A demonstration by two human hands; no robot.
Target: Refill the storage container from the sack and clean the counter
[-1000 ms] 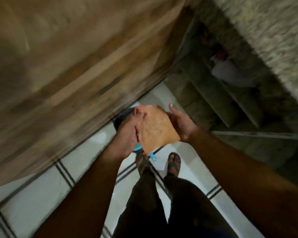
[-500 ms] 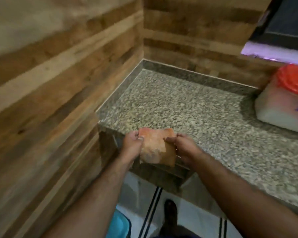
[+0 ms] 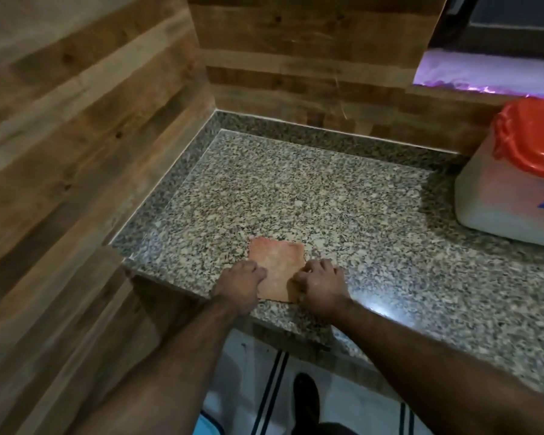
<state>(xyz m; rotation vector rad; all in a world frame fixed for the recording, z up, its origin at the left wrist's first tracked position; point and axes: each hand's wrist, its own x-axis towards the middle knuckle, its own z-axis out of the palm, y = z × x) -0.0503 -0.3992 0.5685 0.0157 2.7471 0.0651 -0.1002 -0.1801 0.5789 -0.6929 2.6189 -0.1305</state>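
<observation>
A speckled granite table (image 3: 296,196) fills the middle of the frame, grey and cream flecks with a raised granite lip along its back and left edges. It runs into a corner of wood-plank wall (image 3: 76,127) that takes up the whole left side and the upper centre. A bright glare sits on the stone near the front edge, lower right of centre.

Flat on the table near its front edge lies a folded orange cloth (image 3: 277,265). The left hand (image 3: 241,282) presses on its left edge and the right hand (image 3: 321,282) on its right edge, fingers curled down onto the fabric; whether either grip actually pinches the cloth or only rests on it, I cannot tell.

At the far right of the frame stands the storage container (image 3: 509,196), translucent white with a red lid (image 3: 534,136) on top, well apart from the cloth. Behind it, upper right, is a purple-lit ledge (image 3: 484,73).

Below the table edge, white floor tiles (image 3: 252,372) with dark stripes show, and one foot (image 3: 307,400).
</observation>
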